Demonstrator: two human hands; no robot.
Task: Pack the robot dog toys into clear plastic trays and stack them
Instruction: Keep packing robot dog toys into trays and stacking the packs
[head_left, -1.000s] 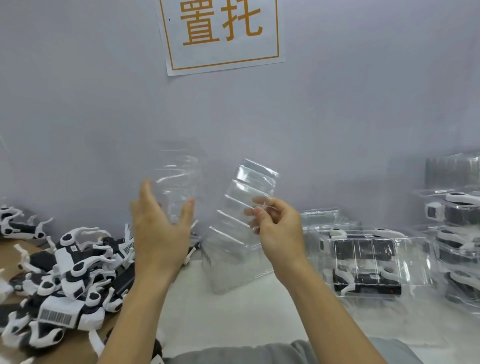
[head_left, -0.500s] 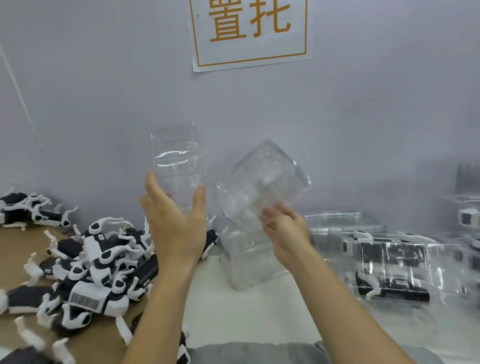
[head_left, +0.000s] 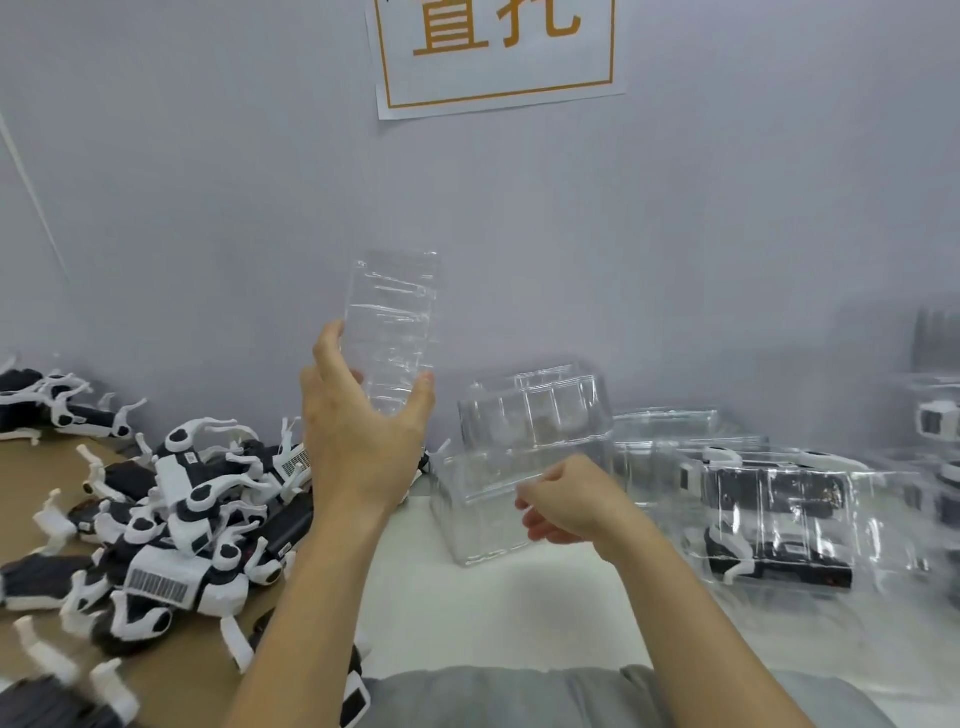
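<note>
My left hand (head_left: 363, 436) grips the lower end of a clear plastic tray (head_left: 395, 322) and holds it upright in the air before the wall. A second clear tray (head_left: 530, 410) lies tilted on a stack of empty clear trays (head_left: 483, 519) on the white table. My right hand (head_left: 571, 504) sits at the near right of that tray and stack with curled fingers; a grip on the clear plastic cannot be made out. A heap of black-and-white robot dog toys (head_left: 176, 509) lies at the left on brown cardboard.
A packed clear tray with robot dogs (head_left: 779, 519) lies at the right, and more packed trays (head_left: 935, 426) stand at the far right edge. A grey wall with a paper sign (head_left: 498, 52) closes off the back. My grey clothing shows at the bottom.
My right hand has come down and brought its tilted tray onto the stack of empty trays. My left hand has kept its tray upright, a little higher.
</note>
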